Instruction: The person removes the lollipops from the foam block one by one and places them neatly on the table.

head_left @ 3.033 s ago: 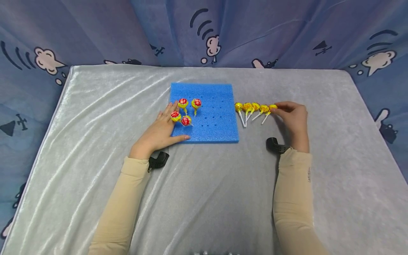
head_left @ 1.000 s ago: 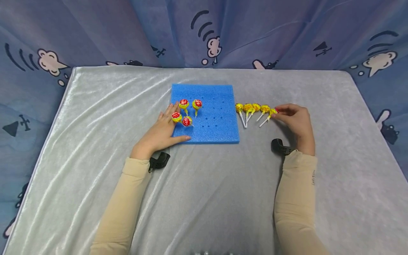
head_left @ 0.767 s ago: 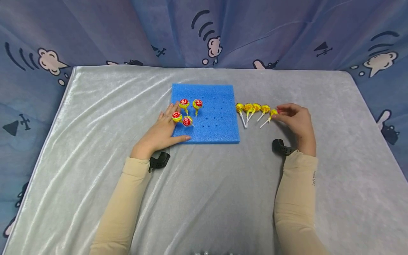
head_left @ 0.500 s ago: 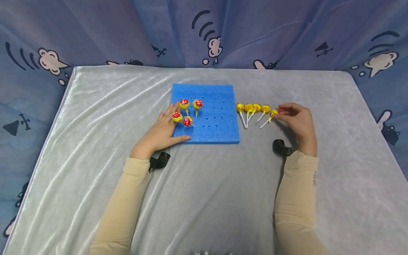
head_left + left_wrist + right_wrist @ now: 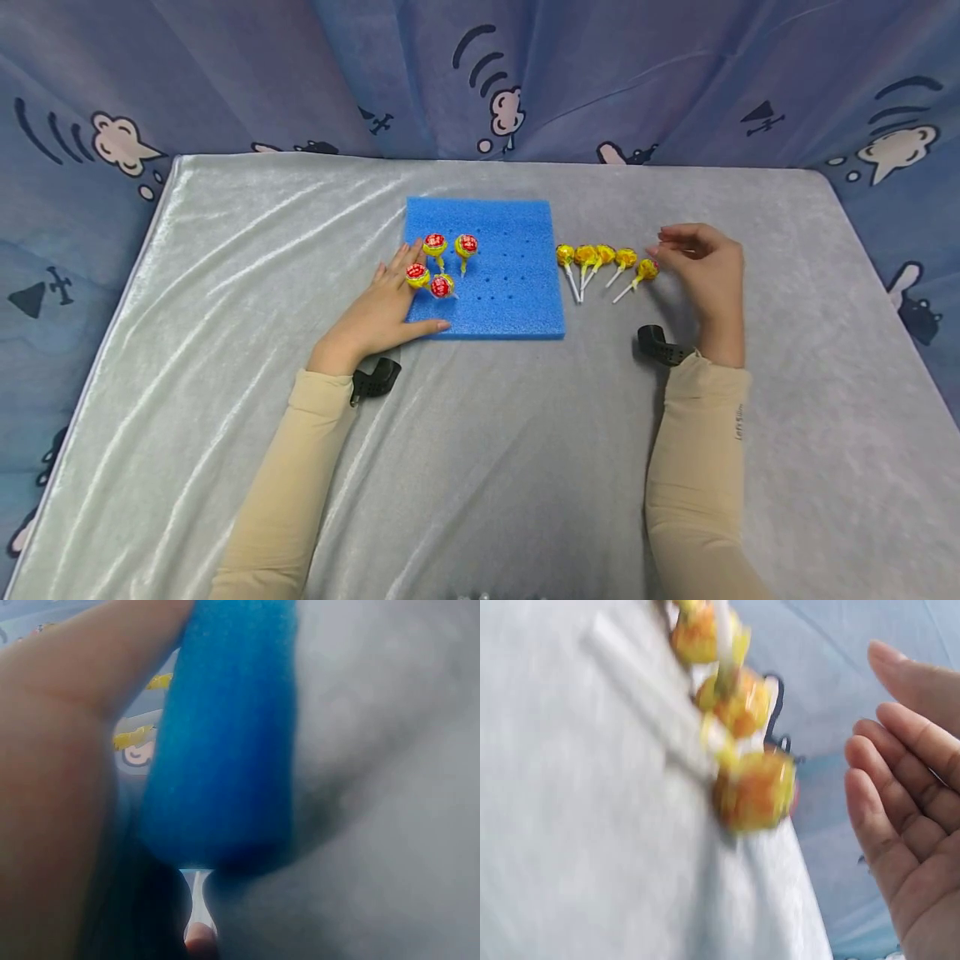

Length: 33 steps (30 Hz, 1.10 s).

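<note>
Your right hand (image 5: 703,262) has lifted away from the rightmost lollipop (image 5: 647,269), which it was touching half a second ago. It now hovers just to the right of that sweet, fingers loosely spread and holding nothing; the right wrist view shows the open palm (image 5: 911,825) beside the yellow wrapper (image 5: 756,790). That lollipop lies at the right end of a row of five yellow lollipops (image 5: 592,254) on the grey-clothed counter (image 5: 480,433), just off the right edge of the blue foam board (image 5: 510,283).

Your left hand (image 5: 375,312) has not moved. It rests flat on the board's near left corner, fingers straight, thumb along the near edge, gripping nothing. Four lollipops with red labels (image 5: 438,262) stand in the board's holes just beyond its fingertips.
</note>
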Motion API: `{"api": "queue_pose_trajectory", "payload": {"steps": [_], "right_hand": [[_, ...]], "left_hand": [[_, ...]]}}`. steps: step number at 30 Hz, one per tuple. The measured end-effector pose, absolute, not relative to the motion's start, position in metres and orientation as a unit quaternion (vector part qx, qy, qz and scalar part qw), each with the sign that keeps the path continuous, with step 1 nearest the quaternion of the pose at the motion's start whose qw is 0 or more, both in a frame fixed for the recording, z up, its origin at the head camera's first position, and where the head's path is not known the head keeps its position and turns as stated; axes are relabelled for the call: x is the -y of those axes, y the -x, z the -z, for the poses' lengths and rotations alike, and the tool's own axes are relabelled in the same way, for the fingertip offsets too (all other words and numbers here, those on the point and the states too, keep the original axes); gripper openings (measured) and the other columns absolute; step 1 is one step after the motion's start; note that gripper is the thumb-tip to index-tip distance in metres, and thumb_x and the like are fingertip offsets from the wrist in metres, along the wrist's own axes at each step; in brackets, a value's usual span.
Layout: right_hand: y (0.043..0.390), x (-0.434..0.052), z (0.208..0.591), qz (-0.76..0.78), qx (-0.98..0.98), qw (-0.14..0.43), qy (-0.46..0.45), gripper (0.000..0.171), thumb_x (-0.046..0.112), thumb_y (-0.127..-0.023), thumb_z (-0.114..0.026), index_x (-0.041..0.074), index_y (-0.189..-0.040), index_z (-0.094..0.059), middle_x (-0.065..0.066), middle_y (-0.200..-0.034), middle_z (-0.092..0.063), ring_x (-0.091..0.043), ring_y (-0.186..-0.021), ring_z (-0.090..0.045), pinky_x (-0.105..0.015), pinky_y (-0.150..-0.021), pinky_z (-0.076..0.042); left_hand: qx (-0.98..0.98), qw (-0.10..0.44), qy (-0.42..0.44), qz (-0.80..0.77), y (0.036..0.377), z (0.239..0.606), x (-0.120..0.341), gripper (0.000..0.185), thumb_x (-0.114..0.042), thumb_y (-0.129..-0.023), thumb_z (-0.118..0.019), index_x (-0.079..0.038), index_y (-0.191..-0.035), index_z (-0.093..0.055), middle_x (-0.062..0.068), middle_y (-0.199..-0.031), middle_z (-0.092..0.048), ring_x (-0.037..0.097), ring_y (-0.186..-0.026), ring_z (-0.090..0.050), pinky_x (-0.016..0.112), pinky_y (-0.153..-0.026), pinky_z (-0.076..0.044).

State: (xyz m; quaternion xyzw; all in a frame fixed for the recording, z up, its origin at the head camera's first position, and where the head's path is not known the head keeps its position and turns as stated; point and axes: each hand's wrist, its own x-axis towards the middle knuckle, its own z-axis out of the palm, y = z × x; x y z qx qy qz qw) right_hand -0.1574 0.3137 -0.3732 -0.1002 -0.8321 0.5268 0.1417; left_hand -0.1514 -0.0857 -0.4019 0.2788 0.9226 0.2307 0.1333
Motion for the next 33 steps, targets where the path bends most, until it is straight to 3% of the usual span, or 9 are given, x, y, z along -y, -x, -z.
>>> {"api": "queue_pose_trajectory", "payload": {"steps": [6,16,23,30,33], "right_hand": [[0.160,-0.292,0.365,-0.527,0.835,0.149,0.063,0.027,0.004,-0.078,-0.076,-0.005,-0.103,-0.069,0.007,-0.087,-0.066,-0.008,-0.079,-0.062,-0.015,-0.068,-0.048],[0.162,-0.245,0.351,-0.571,0.809,0.132,-0.032,0.022,-0.002,-0.079,-0.073,-0.007,-0.100,-0.069,0.001,-0.089,-0.068,-0.010,-0.080,-0.063,-0.017,-0.072,-0.050],[0.160,-0.213,0.352,-0.594,0.792,0.109,-0.089,0.022,-0.004,-0.080,-0.072,-0.012,-0.099,-0.066,-0.012,-0.091,-0.067,-0.011,-0.080,-0.063,-0.019,-0.073,-0.051],[0.161,-0.190,0.359,-0.601,0.789,0.092,-0.085,0.023,-0.005,-0.079,-0.071,-0.014,-0.100,-0.065,-0.020,-0.094,-0.066,-0.011,-0.080,-0.062,-0.019,-0.075,-0.052],[0.160,-0.180,0.361,-0.600,0.793,0.079,-0.079,0.024,-0.003,-0.080,-0.072,-0.013,-0.101,-0.066,-0.023,-0.096,-0.065,-0.009,-0.079,-0.062,-0.019,-0.075,-0.052]], "left_hand": [[-0.923,0.131,-0.280,-0.230,0.152,0.403,0.086,0.081,-0.054,-0.088,-0.058,0.016,-0.128,-0.048,0.010,-0.158,0.007,0.024,-0.143,0.011,0.048,-0.114,0.000],[-0.923,0.129,-0.281,-0.228,0.152,0.404,0.087,0.085,-0.055,-0.088,-0.057,0.016,-0.132,-0.042,0.009,-0.158,0.008,0.023,-0.142,0.013,0.048,-0.114,0.000],[-0.922,0.127,-0.284,-0.230,0.152,0.404,0.086,0.075,-0.055,-0.087,-0.057,0.014,-0.118,-0.056,0.010,-0.158,0.007,0.023,-0.143,0.012,0.049,-0.113,-0.001],[-0.922,0.125,-0.284,-0.232,0.152,0.404,0.086,0.084,-0.055,-0.087,-0.058,0.015,-0.132,-0.043,0.010,-0.158,0.006,0.024,-0.143,0.012,0.049,-0.113,-0.001],[-0.922,0.125,-0.283,-0.234,0.152,0.404,0.087,0.083,-0.055,-0.087,-0.058,0.015,-0.131,-0.045,0.010,-0.158,0.006,0.024,-0.143,0.012,0.050,-0.113,-0.001]]}}
